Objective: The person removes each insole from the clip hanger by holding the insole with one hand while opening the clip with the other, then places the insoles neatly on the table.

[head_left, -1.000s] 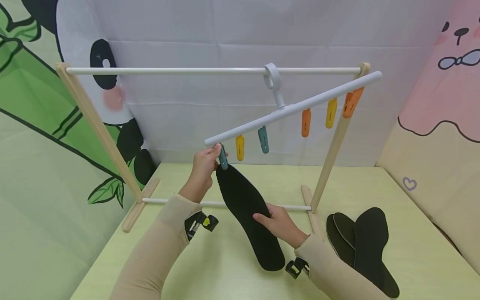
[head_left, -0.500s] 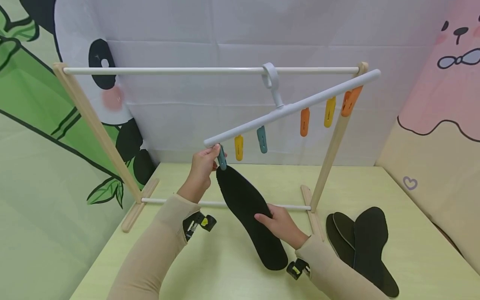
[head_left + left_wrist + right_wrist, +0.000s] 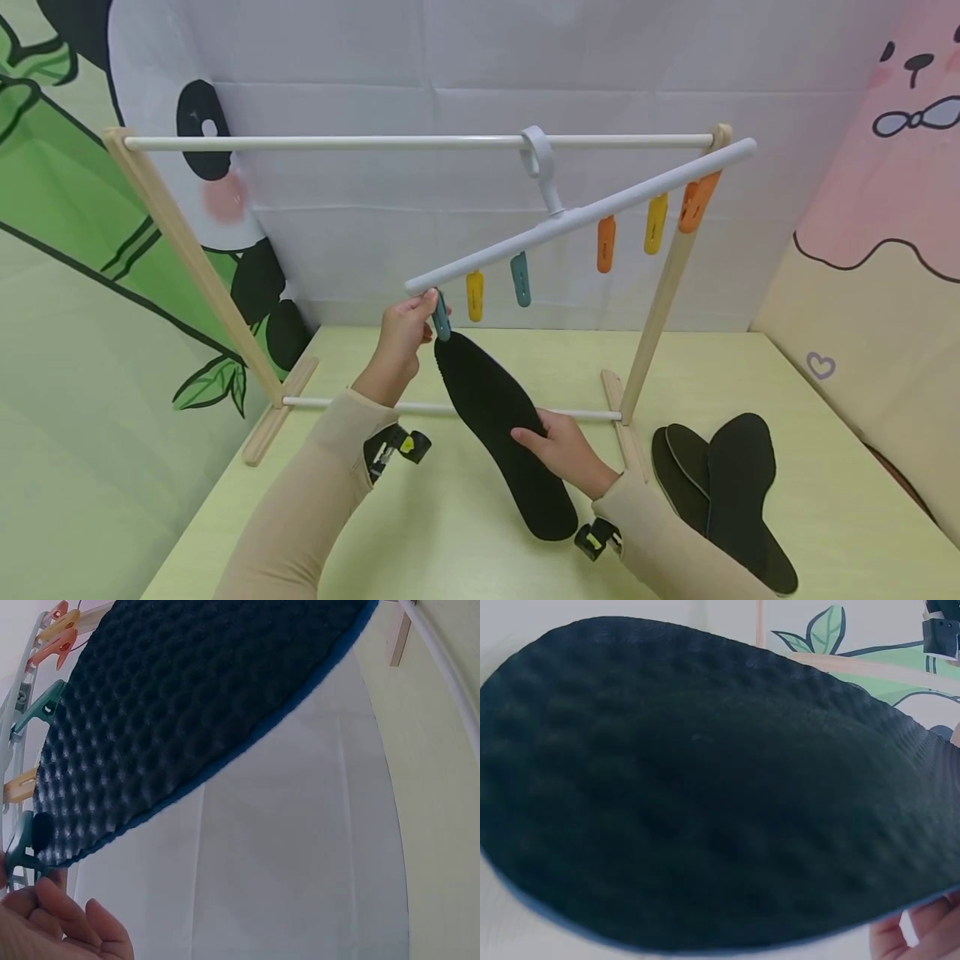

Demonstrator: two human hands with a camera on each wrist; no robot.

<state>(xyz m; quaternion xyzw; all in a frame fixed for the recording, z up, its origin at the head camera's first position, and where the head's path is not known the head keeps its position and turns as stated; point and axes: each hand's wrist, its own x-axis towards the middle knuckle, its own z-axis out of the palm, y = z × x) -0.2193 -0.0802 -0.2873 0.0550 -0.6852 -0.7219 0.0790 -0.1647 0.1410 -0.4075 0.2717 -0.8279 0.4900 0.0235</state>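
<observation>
A black insole (image 3: 498,425) slants down from the left end of a white clip hanger (image 3: 585,218), its upper tip at a teal clip (image 3: 442,317). My left hand (image 3: 401,337) pinches that clip between thumb and fingers. Lower down, my right hand (image 3: 562,450) grips the insole's right edge, thumb on the near face. In the left wrist view the insole's dimpled underside (image 3: 172,712) shows, with the teal clip (image 3: 26,844) over its tip. The right wrist view is mostly filled by the insole (image 3: 705,802).
The hanger hooks over the top rod (image 3: 337,143) of a wooden-legged rack and tilts down to the left. Several other clips hang along it, such as a yellow clip (image 3: 475,296) and an orange clip (image 3: 606,244). More black insoles (image 3: 738,483) lie overlapping on the table (image 3: 847,500) at right.
The insole's lower end has swung slightly to the right along with my right hand. My left hand stays at the teal clip, and the hanger shifts only a little left in view.
</observation>
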